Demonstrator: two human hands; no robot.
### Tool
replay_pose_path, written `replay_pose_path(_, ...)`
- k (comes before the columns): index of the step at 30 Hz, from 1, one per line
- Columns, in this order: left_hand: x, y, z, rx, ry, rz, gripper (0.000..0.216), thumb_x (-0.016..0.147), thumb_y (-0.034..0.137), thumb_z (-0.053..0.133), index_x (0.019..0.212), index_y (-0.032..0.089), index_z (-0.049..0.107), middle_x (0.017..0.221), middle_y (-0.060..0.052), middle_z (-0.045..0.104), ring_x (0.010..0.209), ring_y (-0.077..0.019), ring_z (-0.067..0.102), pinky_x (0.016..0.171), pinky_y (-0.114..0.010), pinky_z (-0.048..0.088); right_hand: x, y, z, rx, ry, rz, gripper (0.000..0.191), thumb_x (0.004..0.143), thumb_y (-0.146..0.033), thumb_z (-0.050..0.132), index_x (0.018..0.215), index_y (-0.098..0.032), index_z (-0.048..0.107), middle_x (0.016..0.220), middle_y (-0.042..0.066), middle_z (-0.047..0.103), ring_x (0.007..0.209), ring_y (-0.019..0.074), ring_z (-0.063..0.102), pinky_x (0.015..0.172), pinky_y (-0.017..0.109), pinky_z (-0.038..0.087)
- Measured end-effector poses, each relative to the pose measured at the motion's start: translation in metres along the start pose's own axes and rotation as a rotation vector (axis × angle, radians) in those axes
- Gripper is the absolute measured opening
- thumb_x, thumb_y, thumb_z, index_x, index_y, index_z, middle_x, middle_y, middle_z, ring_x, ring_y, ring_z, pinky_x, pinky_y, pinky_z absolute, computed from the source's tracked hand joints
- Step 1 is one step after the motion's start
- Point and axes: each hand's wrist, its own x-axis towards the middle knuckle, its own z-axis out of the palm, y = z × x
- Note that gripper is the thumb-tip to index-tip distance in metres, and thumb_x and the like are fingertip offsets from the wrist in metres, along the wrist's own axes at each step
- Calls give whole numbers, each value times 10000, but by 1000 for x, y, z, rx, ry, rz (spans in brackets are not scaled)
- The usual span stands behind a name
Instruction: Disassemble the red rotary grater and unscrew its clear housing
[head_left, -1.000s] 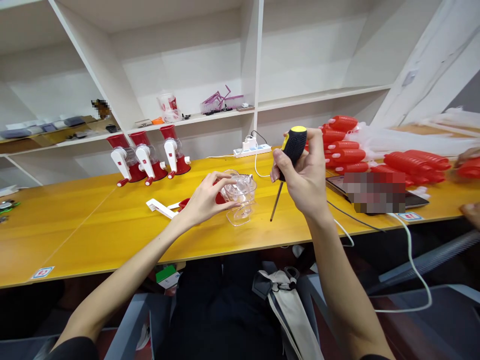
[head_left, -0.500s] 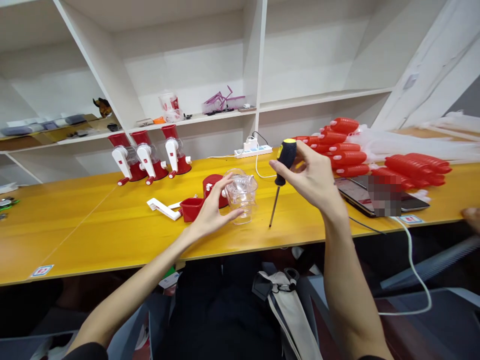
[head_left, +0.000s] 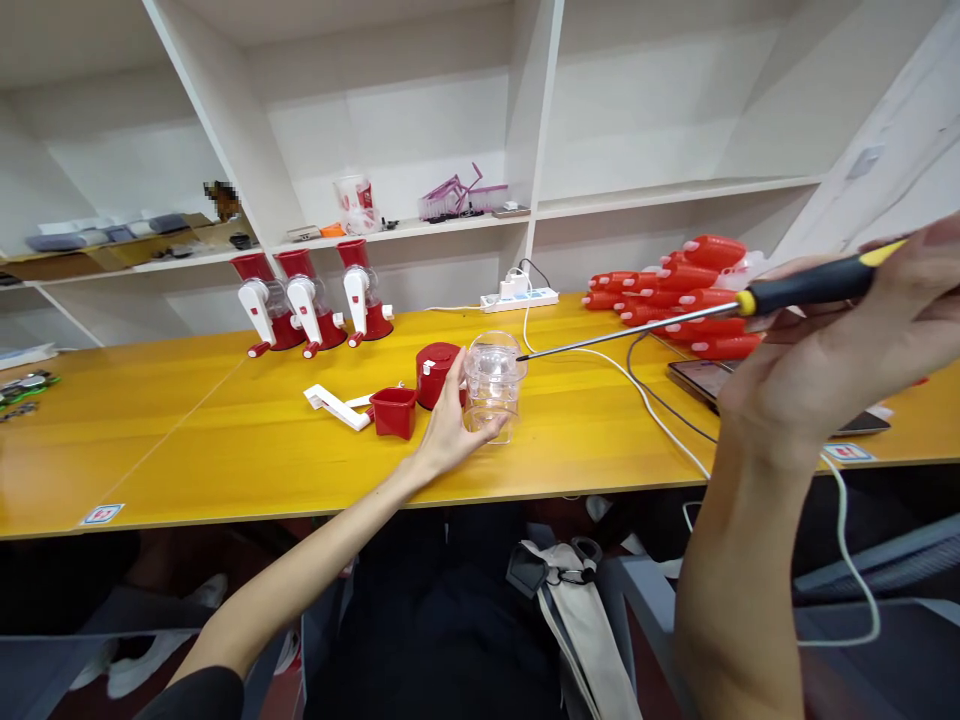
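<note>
My left hand (head_left: 448,430) grips a clear plastic container (head_left: 492,385) that stands upright on the yellow table (head_left: 225,450). My right hand (head_left: 847,345) is raised at the right and holds a screwdriver (head_left: 750,305) with a black and yellow handle; it lies almost level, its long shaft pointing left with the tip just right of the container's top. Left of the container stand a red round part (head_left: 436,372), a small red cup (head_left: 394,411) and a white crank handle (head_left: 335,407).
Three assembled red and white grinders (head_left: 311,300) stand at the table's back. A pile of red parts (head_left: 675,285), a phone (head_left: 705,380), a white cable (head_left: 637,390) and a power strip (head_left: 521,296) lie to the right. Shelves rise behind; a bag (head_left: 577,610) sits below.
My right hand has lifted and swung the screwdriver from upright with its tip on the table to nearly level, tip toward the container. My left hand stays on the container.
</note>
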Motion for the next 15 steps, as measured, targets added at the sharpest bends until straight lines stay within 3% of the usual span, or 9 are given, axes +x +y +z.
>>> replay_pose_path(3, -3, 3, 0, 17, 7, -8, 1020, 814, 536, 737, 1562, 273, 94, 1623, -190, 287, 1504, -328, 335, 1225, -580, 298, -12, 0, 8, 2, -49, 52, 522, 669, -603, 758, 863, -220, 461, 658, -66, 424, 482, 45, 491, 439, 222, 432)
replay_pose_path(8, -7, 7, 9, 87, 68, -34, 1198, 730, 555, 813, 1570, 263, 11, 1628, -205, 265, 1506, -338, 328, 1217, -563, 330, -21, 8, 11, 12, -121, 91, 546, 722, -615, 707, 917, -211, 396, 637, -55, 478, 502, 77, 531, 374, 205, 377)
replay_pose_path(12, -9, 6, 9, 86, 66, -32, 1058, 799, 503, 769, 1564, 294, 68, 1615, -163, 312, 1479, -299, 387, 1194, -505, 389, -20, 9, 10, 1, -175, 66, 500, 793, -607, 654, 916, -197, 394, 729, -57, 504, 544, 24, 536, 416, 147, 391)
replay_pose_path(15, -9, 4, -5, 108, 15, 5, 968, 818, 539, 739, 1546, 288, 152, 1586, -157, 370, 1452, -299, 426, 1191, -504, 387, -19, 10, 10, -6, -189, 74, 539, 790, -643, 640, 933, -192, 382, 770, -66, 510, 531, 13, 544, 421, 153, 419)
